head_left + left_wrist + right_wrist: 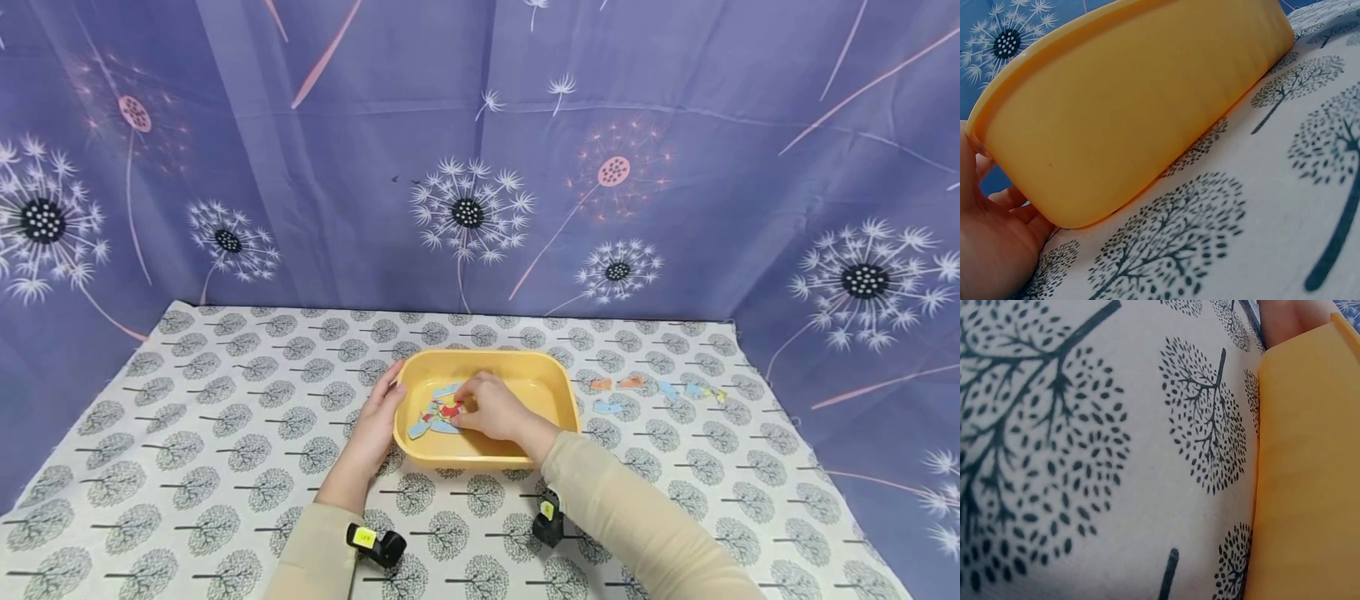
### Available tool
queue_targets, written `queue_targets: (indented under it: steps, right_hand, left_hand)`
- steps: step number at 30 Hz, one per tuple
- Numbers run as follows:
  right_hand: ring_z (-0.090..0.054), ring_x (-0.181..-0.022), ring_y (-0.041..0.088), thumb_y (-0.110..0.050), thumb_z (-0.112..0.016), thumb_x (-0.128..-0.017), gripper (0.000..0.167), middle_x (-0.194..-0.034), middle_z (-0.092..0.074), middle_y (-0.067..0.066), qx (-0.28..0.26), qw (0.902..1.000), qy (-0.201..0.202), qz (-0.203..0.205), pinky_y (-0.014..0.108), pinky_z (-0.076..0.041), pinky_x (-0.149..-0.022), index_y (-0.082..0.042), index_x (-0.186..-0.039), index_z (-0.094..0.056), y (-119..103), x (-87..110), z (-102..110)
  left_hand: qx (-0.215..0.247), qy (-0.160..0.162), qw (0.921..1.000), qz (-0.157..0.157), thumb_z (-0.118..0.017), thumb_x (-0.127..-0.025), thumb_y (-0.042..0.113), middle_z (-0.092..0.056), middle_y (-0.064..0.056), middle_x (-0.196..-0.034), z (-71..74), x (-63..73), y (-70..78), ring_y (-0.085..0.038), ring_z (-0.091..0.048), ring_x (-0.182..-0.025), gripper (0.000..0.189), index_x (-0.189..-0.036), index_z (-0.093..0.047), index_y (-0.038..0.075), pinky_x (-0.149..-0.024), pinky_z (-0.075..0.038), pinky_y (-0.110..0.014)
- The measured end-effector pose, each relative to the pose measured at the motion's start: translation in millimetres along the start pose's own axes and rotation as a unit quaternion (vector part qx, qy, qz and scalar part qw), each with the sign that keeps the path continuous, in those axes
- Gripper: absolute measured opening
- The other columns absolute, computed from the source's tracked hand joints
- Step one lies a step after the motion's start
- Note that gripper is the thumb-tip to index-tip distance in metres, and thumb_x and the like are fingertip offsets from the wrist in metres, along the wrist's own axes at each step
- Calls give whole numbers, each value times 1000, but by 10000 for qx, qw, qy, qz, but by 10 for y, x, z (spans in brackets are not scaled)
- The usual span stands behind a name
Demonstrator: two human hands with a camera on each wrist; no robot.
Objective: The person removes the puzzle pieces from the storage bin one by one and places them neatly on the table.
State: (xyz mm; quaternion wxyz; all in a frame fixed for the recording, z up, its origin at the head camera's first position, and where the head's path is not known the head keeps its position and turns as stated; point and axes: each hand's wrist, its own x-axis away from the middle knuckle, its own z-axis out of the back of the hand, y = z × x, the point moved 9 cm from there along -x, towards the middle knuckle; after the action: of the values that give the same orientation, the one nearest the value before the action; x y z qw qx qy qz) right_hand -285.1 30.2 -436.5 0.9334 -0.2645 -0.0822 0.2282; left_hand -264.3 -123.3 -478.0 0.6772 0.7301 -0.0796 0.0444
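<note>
A yellow plastic tub (551, 408) stands on the cloth, and a small heap of thin, flat pieces (429, 421), light blue, red and yellow, lies inside at its left. My left hand (381, 417) grips the tub's left end, thumb at the rim and fingers against the outside wall; the left wrist view shows this hand (1000, 244) by the lower corner. Reaching over the near side, my right hand (495, 408) has its bent fingertips down at a red piece (449, 410) in the heap. Whether they pinch it is unclear; the right wrist view does not show those fingertips.
Several small pieces lie on the cloth right of the tub: orange ones (632, 382), blue ones (607, 407) and a yellowish one (720, 395). A white cloth with tree prints (300, 492) covers the table. Behind hangs a purple dandelion curtain (360, 167).
</note>
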Motion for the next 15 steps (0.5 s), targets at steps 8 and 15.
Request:
queue_targets:
  steps: [8,15]
  right_hand:
    - [-57,-97,21,-23,-74,-81,36,-104,-62,8,-272,9996,-72,-53,36,-50,-92,-3,-109,-64,6,14,37]
    - [-58,-89,17,-23,-73,-80,37,-101,-65,7,-847,9963,93,-126,28,-52,-79,-3,-111,-64,6,57,139]
  left_hand:
    - [-23,-38,10000,-46,-41,-101,28,-30,-10,-152,-11,-14,-4,-30,-43,-132,51,-149,-27,28,-107,-42,-39]
    - [-47,-64,9999,-77,-41,-101,29,-32,-8,-151,-1,-3,-5,-29,-44,-131,50,-149,-27,29,-106,-43,-39]
